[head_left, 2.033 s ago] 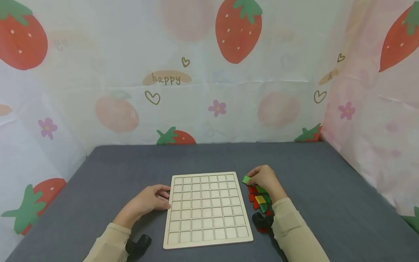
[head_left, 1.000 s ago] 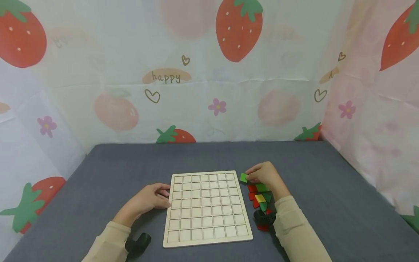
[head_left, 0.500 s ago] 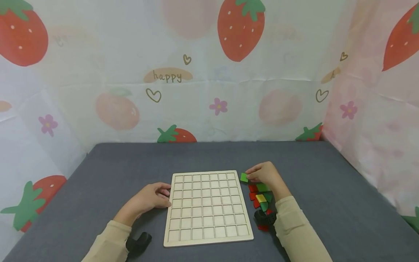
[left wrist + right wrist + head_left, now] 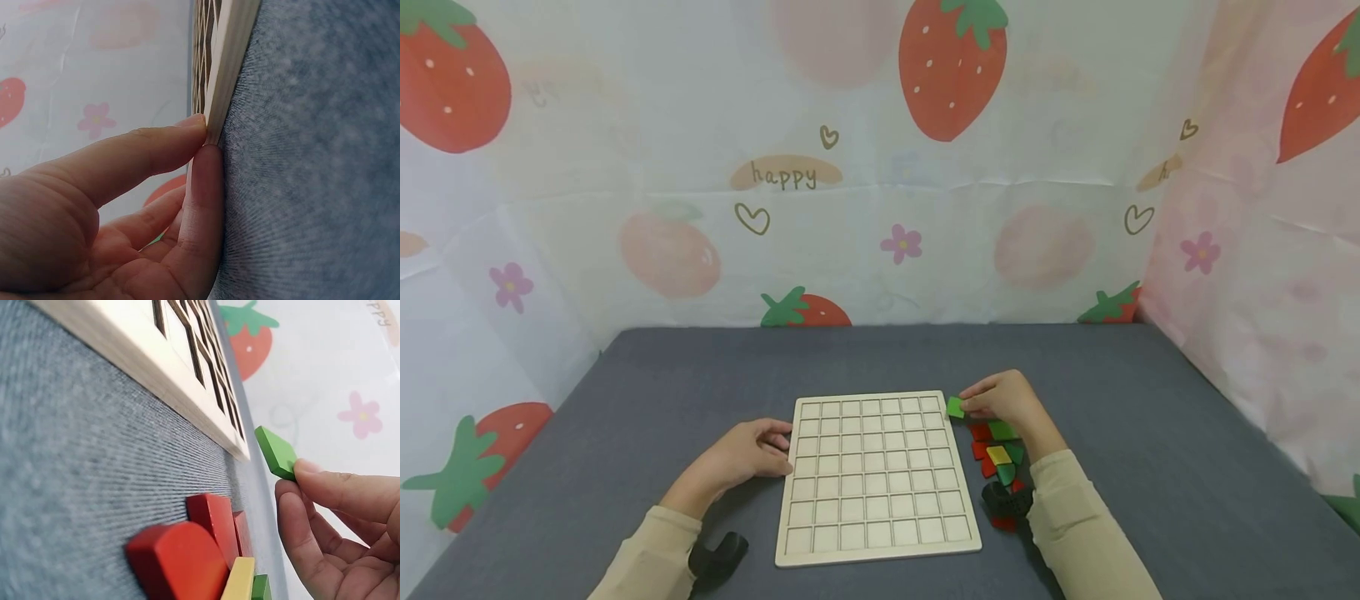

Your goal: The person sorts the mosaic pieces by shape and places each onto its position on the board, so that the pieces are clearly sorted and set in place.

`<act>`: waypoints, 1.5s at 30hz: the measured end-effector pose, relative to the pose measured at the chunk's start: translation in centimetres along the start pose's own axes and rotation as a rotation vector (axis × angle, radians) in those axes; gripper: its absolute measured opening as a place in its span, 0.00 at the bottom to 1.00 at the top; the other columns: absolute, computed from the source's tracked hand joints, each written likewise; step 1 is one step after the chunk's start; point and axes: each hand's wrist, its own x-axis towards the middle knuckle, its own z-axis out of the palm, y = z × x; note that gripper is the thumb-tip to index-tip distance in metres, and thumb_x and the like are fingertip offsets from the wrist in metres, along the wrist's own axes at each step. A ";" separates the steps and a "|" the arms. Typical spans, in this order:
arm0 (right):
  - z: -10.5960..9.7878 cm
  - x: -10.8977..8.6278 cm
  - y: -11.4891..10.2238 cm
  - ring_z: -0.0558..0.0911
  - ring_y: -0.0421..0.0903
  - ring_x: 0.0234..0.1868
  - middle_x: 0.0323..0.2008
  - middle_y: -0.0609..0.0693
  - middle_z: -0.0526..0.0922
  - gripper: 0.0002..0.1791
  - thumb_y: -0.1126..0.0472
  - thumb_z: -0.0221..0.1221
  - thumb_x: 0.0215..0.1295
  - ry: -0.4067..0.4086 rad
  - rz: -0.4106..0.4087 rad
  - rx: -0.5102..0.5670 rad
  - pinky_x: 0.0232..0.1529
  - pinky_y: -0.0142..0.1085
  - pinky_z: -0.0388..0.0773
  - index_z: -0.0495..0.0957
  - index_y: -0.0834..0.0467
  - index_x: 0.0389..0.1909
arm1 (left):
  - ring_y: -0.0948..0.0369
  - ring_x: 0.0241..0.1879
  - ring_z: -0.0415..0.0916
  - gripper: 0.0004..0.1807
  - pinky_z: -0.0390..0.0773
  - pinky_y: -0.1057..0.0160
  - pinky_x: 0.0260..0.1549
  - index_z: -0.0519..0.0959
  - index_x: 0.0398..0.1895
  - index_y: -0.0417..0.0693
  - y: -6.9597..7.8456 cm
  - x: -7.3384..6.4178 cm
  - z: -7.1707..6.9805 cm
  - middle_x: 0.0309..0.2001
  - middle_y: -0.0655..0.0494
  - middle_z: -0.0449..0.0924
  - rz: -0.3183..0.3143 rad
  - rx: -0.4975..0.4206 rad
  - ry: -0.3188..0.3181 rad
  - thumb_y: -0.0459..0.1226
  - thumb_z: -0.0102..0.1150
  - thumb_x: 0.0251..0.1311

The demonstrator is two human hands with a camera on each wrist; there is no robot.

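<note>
One green tile, pinched in the right hand, is now nearer the grid board the left hand grips, so I judge the cells reachable.

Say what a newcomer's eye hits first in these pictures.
Likely the large red strawberry printed on the backdrop, just right of top centre in the head view. Next, the pale wooden grid board on the dark tabletop, the left hand touching its left edge. Then the bright green tile pinched in the right hand by the board's far right corner.
</note>
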 end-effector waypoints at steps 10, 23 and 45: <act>0.4 0.0 -0.2 0.86 0.40 0.32 0.45 0.60 0.87 0.10 0.67 0.68 0.60 -0.014 -0.020 0.003 0.41 0.37 0.84 0.87 0.64 0.42 | 0.59 0.40 0.75 0.37 0.79 0.60 0.40 0.66 0.68 0.29 0.0 0.0 0.0 0.46 0.44 0.74 -0.009 -0.017 0.002 0.27 0.68 0.54; 1.0 -0.3 -0.4 0.86 0.41 0.33 0.43 0.58 0.88 0.09 0.65 0.67 0.60 -0.023 -0.024 -0.019 0.42 0.39 0.84 0.88 0.62 0.41 | 0.59 0.39 0.76 0.37 0.78 0.61 0.40 0.65 0.68 0.29 0.0 -0.3 -0.3 0.45 0.45 0.73 0.001 -0.021 -0.011 0.27 0.67 0.55; 2.9 -1.5 -2.0 0.88 0.45 0.36 0.44 0.56 0.88 0.09 0.66 0.68 0.59 -0.148 -0.077 0.041 0.48 0.43 0.83 0.88 0.63 0.41 | 0.60 0.37 0.74 0.36 0.77 0.62 0.38 0.66 0.66 0.27 0.0 -0.2 0.0 0.43 0.45 0.74 0.043 -0.003 0.014 0.27 0.68 0.54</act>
